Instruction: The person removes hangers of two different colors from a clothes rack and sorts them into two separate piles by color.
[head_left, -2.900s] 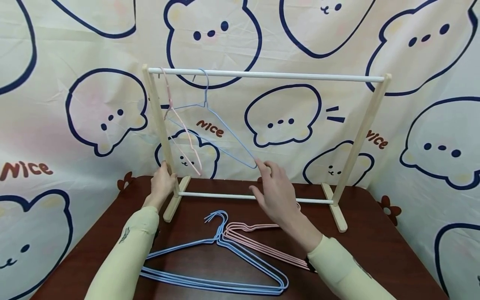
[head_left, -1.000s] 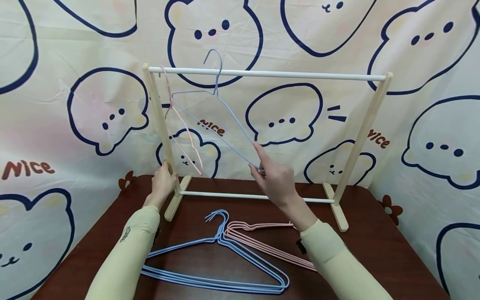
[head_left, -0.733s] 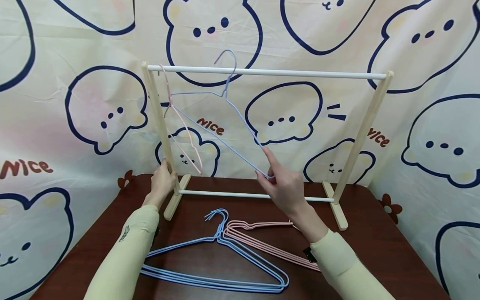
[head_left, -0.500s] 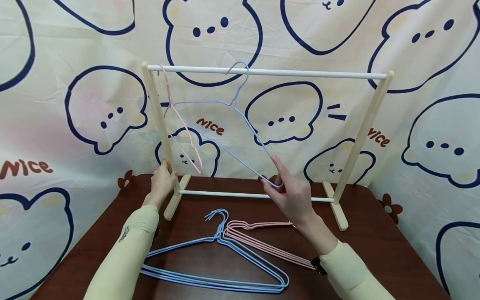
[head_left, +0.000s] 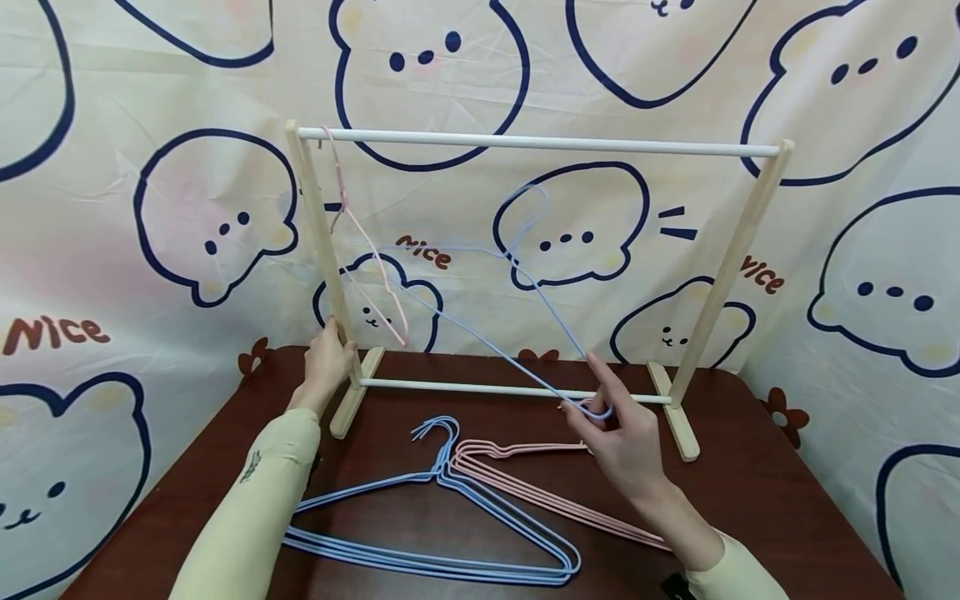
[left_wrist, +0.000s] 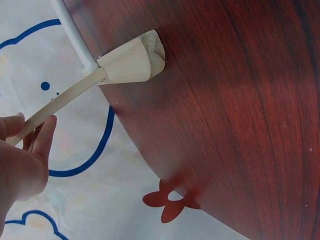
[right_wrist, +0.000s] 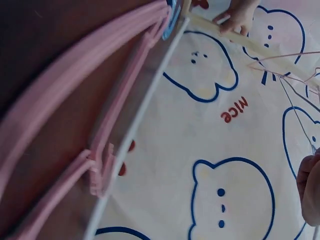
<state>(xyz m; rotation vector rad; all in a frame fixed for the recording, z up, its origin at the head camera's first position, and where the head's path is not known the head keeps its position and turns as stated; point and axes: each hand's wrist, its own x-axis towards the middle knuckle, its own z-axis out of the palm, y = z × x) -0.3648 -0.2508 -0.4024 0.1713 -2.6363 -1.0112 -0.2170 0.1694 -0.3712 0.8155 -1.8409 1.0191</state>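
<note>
My left hand [head_left: 327, 367] grips the left wooden post [head_left: 318, 242] of a small clothes rack; in the left wrist view its fingers and thumb close round that post [left_wrist: 60, 102]. My right hand [head_left: 626, 442] pinches one corner of a blue clothes hanger [head_left: 517, 364]. The hanger is tilted, its hook [head_left: 546, 200] blurred and below the white top rail [head_left: 540, 142]. One pink hanger [head_left: 365, 239] hangs at the rail's left end. In the right wrist view my right hand [right_wrist: 310, 190] is partly cut off at the edge.
On the dark brown table [head_left: 225, 500] lie a stack of blue hangers [head_left: 435, 571] and a stack of pink hangers [head_left: 547, 500], partly behind the right forearm. A white lower bar [head_left: 450, 387] joins the rack's feet. Behind hangs a bear-print cloth [head_left: 465, 92].
The blue hanger was hooked on the top rail; my right hand took its corner, raised it off, then drew it down and right. The left hand stays on the post.
</note>
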